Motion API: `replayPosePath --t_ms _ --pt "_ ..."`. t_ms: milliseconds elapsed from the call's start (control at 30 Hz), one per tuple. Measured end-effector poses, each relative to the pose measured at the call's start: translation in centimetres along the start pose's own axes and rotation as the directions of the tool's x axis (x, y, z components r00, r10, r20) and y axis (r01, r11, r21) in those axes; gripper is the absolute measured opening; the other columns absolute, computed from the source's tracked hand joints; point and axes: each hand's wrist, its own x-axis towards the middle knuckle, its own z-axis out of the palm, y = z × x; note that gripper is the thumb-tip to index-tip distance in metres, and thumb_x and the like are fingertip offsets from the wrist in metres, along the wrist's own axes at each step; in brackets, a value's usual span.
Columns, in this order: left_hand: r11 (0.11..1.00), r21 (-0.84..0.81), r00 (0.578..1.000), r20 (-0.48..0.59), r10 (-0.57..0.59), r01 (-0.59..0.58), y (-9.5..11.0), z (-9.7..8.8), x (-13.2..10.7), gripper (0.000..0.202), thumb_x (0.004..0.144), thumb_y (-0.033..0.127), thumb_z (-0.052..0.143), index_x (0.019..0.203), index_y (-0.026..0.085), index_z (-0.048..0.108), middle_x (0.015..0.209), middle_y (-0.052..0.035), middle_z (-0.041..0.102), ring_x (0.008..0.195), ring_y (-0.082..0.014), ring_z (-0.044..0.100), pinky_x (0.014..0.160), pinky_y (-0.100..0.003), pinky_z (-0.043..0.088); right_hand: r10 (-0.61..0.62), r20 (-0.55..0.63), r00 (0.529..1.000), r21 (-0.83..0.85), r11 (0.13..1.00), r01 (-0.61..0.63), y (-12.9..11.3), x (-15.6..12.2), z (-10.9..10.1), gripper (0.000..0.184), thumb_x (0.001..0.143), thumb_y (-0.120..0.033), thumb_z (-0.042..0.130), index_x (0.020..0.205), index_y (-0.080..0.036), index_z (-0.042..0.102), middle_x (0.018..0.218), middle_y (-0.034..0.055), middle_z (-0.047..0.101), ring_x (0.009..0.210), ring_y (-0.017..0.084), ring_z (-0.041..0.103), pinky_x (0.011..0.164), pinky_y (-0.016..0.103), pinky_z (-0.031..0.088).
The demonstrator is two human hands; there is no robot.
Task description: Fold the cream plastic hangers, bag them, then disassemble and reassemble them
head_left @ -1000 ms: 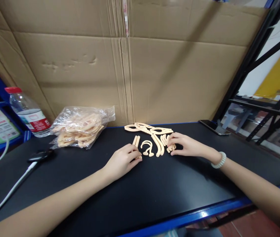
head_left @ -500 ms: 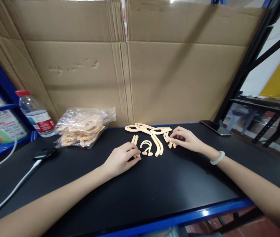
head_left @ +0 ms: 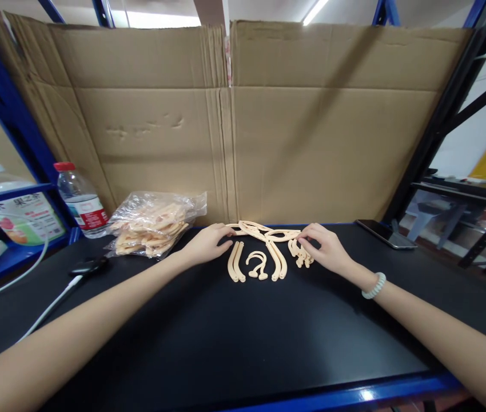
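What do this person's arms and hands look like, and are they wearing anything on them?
Both the left hand and the right hand are ungloved, and no sleeves show on either forearm. The right wrist wears a pale, ridged bracelet, perhaps beaded or coiled; none shows on the left.

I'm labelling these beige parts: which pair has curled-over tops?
The middle pair, the hooks, between the two pairs of long strips; their tops curl right over, whereas the strips bend only gently.

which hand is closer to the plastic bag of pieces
Left. The left hand is just right of the plastic bag; the right hand is farther right, beyond the hooks.
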Motion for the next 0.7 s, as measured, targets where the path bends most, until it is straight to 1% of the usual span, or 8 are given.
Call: replayPosePath --t_ms 33,133,200,267,333,400,533,700 --pt "1.000 0.002 1.000 0.027 0.001 -0.001 -0.5 0.3 0.8 0.023 0.087 0.021 0.052 0.104 0.017 0.065 0.098 -0.0081 0.068 0.095 -0.0238 0.064 0.086 -0.037 0.051 0.008 -0.007 1.000 -0.006 1.000 -0.008 0.2 0.0 0.0 0.017 0.092 -0.024 0.051 0.080 -0.020 0.062 0.079 0.0055 0.062 0.077 0.020 0.057 0.072 0.035 0.047" --pt "1.000 0.006 0.996 0.092 0.000 0.000 -2.0 1.0 2.9 0.024 0.086 0.018 0.055 0.108 0.017 0.065 0.106 -0.0094 0.067 0.104 -0.0240 0.061 0.092 -0.038 0.049 0.039 -0.028 0.999 -0.019 0.999 -0.040 1.0 -0.3 -0.1 0.017 0.091 -0.023 0.052 0.077 -0.020 0.060 0.076 0.0053 0.063 0.073 0.020 0.057 0.068 0.034 0.046" --pt "0.999 0.016 0.994 0.108 -0.032 0.030 -3.3 1.3 4.1 0.023 0.088 0.020 0.058 0.110 0.016 0.063 0.111 -0.0104 0.065 0.107 -0.0246 0.059 0.094 -0.041 0.048 0.059 -0.039 0.998 -0.021 0.998 -0.060 1.3 -0.4 -0.1 0.017 0.091 -0.023 0.052 0.077 -0.020 0.061 0.076 0.0053 0.063 0.072 0.019 0.058 0.067 0.034 0.047" --pt "0.997 0.028 0.990 0.119 -0.072 0.069 -4.6 1.4 4.8 0.026 0.091 0.027 0.059 0.115 0.015 0.060 0.116 -0.0100 0.062 0.106 -0.0248 0.060 0.091 -0.045 0.049 0.072 -0.041 0.997 -0.018 0.997 -0.072 1.5 -0.5 -0.1 0.016 0.091 -0.023 0.052 0.078 -0.020 0.061 0.076 0.0052 0.064 0.072 0.019 0.058 0.067 0.034 0.047" --pt "0.996 0.029 0.983 0.160 -0.092 0.089 -5.7 1.5 5.1 0.031 0.093 0.031 0.059 0.119 0.015 0.058 0.119 -0.0096 0.060 0.103 -0.0239 0.061 0.087 -0.045 0.052 0.078 -0.036 0.996 -0.011 0.997 -0.078 1.4 -0.5 0.0 0.016 0.091 -0.023 0.052 0.078 -0.020 0.062 0.077 0.0052 0.064 0.073 0.019 0.059 0.068 0.033 0.047" --pt "0.996 0.015 0.972 0.220 -0.085 0.084 -6.4 1.7 5.2 0.032 0.093 0.032 0.059 0.120 0.015 0.057 0.119 -0.0095 0.060 0.100 -0.0231 0.062 0.084 -0.044 0.054 0.082 -0.029 0.996 -0.001 0.997 -0.082 1.3 -0.5 0.1 0.016 0.090 -0.024 0.052 0.077 -0.020 0.062 0.077 0.0051 0.065 0.074 0.019 0.060 0.068 0.033 0.048" --pt "0.998 -0.019 0.954 0.296 -0.045 0.052 -6.6 2.4 5.0 0.031 0.093 0.031 0.059 0.120 0.015 0.057 0.119 -0.0095 0.060 0.100 -0.0229 0.063 0.084 -0.043 0.054 0.093 -0.017 0.996 0.016 0.996 -0.092 1.1 -0.5 0.2 0.017 0.090 -0.026 0.053 0.077 -0.020 0.063 0.078 0.0052 0.066 0.073 0.019 0.061 0.067 0.033 0.048" --pt "0.999 -0.005 0.953 0.300 -0.033 0.036 -6.2 2.6 4.5 0.031 0.093 0.031 0.059 0.119 0.015 0.057 0.119 -0.0095 0.061 0.100 -0.0230 0.063 0.084 -0.044 0.054 0.104 -0.013 0.995 0.023 0.994 -0.103 0.9 -0.4 0.0 0.020 0.089 -0.029 0.053 0.076 -0.020 0.064 0.076 0.0054 0.066 0.071 0.019 0.062 0.066 0.033 0.049"
